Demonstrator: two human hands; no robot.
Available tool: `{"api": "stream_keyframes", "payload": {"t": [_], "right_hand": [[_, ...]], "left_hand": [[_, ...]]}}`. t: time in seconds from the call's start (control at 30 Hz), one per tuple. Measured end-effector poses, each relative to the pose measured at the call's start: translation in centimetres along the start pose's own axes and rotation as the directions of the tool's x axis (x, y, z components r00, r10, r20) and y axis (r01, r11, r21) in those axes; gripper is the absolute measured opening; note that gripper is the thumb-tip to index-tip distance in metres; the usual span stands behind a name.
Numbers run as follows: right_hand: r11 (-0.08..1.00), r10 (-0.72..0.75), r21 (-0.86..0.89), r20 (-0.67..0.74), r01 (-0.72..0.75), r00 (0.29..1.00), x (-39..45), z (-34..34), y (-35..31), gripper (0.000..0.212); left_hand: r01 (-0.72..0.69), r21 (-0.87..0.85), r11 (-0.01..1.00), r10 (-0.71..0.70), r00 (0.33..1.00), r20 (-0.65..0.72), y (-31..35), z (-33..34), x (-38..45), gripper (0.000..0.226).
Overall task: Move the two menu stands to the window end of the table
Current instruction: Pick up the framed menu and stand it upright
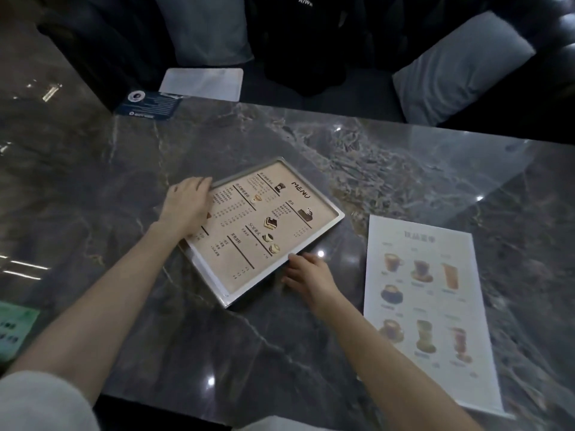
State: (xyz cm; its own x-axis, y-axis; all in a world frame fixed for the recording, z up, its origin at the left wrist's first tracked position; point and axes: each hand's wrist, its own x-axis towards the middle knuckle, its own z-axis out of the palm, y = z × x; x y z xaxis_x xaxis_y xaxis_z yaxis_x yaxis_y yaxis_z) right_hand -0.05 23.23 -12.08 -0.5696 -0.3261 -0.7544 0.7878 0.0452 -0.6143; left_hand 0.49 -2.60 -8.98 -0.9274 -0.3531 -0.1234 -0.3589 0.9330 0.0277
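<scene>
A framed beige menu stand [264,225] headed "MENU" lies flat and turned at an angle in the middle of the dark marble table [389,157]. My left hand [186,206] rests on its far left edge, fingers curled over the metal frame. My right hand [308,275] touches the frame's near right edge with its fingertips. A second menu stand [432,309], white with drink pictures, lies flat to the right, untouched.
A dark blue card [149,105] and a clear sheet [202,84] sit at the table's far edge. Grey cushions [460,66] and a black bag [308,42] lie on the seat beyond. A green paper [15,331] shows at the left.
</scene>
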Motion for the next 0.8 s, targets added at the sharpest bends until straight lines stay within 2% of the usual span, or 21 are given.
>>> {"api": "stream_keyframes", "payload": {"t": [0.1, 0.17, 0.23, 0.47, 0.57, 0.67, 0.8], "right_hand": [[0.975, 0.042, 0.212, 0.112, -0.066, 0.993, -0.1, 0.8, -0.2, 0.043], [0.965, 0.041, 0.249, 0.164, -0.082, 0.986, -0.3, 1.0, -0.4, 0.024], [0.966, 0.048, 0.242, 0.187, -0.093, 0.981, -0.2, 0.9, -0.7, 0.018], [0.978, 0.034, 0.192, 0.236, -0.081, 0.971, 0.2, 0.4, -1.3, 0.033], [0.981, 0.029, 0.179, 0.244, -0.075, 0.969, 0.4, 0.4, -1.6, 0.033], [0.986, 0.021, 0.158, 0.244, -0.061, 0.970, 0.2, 0.6, -1.8, 0.028], [0.991, -0.007, 0.129, 0.227, -0.023, 0.974, -0.3, 1.1, -1.7, 0.032]], "left_hand": [[0.101, -0.056, 0.993, -0.095, 0.991, 0.095, -0.2, 0.2, 0.8, 0.048], [0.116, -0.067, 0.991, -0.109, 0.988, 0.106, -0.4, 0.2, 1.4, 0.045], [0.134, -0.086, 0.987, -0.126, 0.987, 0.095, -0.5, 0.3, 1.8, 0.042], [0.142, -0.007, 0.990, -0.142, 0.990, -0.003, -0.2, 0.8, 2.2, 0.036], [0.144, -0.007, 0.990, -0.144, 0.989, -0.029, -0.1, 0.7, 2.3, 0.036], [0.144, -0.026, 0.989, -0.145, 0.989, -0.019, -0.2, 0.6, 2.3, 0.036], [0.182, -0.093, 0.979, -0.179, 0.983, 0.049, -0.2, 0.0, 2.5, 0.034]]}}
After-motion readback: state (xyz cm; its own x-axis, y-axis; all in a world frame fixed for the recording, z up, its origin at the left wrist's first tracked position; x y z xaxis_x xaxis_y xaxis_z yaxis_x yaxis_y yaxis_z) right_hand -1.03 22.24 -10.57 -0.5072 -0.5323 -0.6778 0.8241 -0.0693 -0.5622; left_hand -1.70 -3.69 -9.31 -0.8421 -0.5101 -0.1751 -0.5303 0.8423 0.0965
